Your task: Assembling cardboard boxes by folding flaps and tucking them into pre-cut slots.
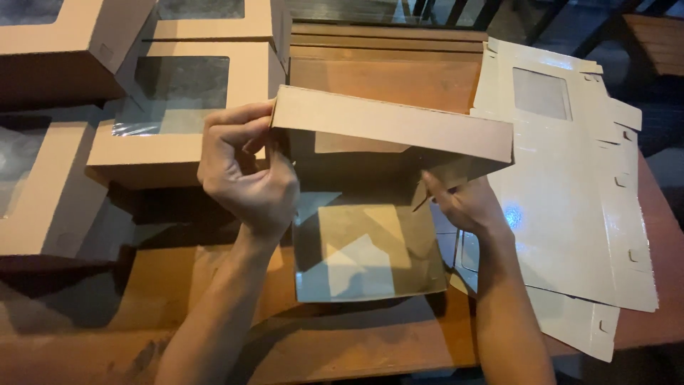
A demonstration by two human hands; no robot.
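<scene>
At the far left, several finished brown cardboard boxes with clear film windows in their lids are being kept in a cluster on the worn wooden table, which suggests that part of the work is already done. Just to the right of them, the left hand is being held curled around the left end of a half-formed brown cardboard box with a glossy pale inside; its fingers are being pressed over the upper left corner, so the hand is grasping the box there. The box is being held at the middle of the table, just above its surface, with the side walls raised and the hinged lid panel being tipped up towards the camera; the base is already shaped, while the lid appears not yet closed and the corner flaps not yet fully tucked. Further right, the right hand is being kept under the lid at the box's right wall, pinching a flap there, though the fingertips are partly hidden. At the far right, a stack of flat, unfolded white-faced cardboard blanks with cut windows is lying on the table, so several boxes are judged to be left to fold.
</scene>
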